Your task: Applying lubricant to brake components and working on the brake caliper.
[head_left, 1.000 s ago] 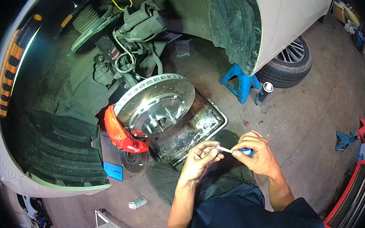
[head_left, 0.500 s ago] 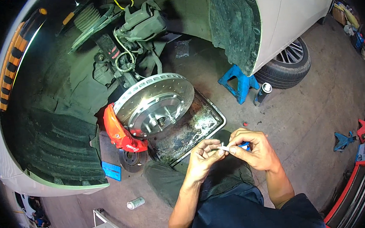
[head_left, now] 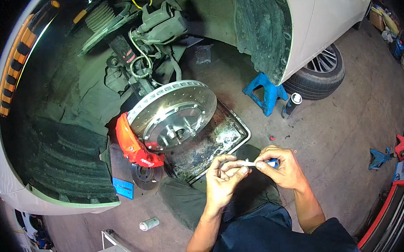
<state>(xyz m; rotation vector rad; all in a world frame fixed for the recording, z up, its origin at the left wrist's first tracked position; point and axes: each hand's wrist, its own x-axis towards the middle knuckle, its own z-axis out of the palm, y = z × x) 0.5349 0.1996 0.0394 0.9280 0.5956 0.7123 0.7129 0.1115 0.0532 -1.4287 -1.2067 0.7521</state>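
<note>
Left hand (head_left: pixel 222 180) curled, fingertips pinching the pale end of a small tube (head_left: pixel 251 163). Right hand (head_left: pixel 282 167) closed around the tube's blue end, thumb and forefinger pressed on it. Tube held level between both hands, above the person's lap, near the dirty drip tray (head_left: pixel 226 138) on the floor. Looks light, thin and soft-walled; likely to squash and turn slippery if greasy, so best gripped near its stiffer ends. Beyond: drilled brake disc (head_left: pixel 173 114), red caliper (head_left: pixel 133 147), blue stand (head_left: pixel 265 91), spray can (head_left: pixel 292 104).
</note>
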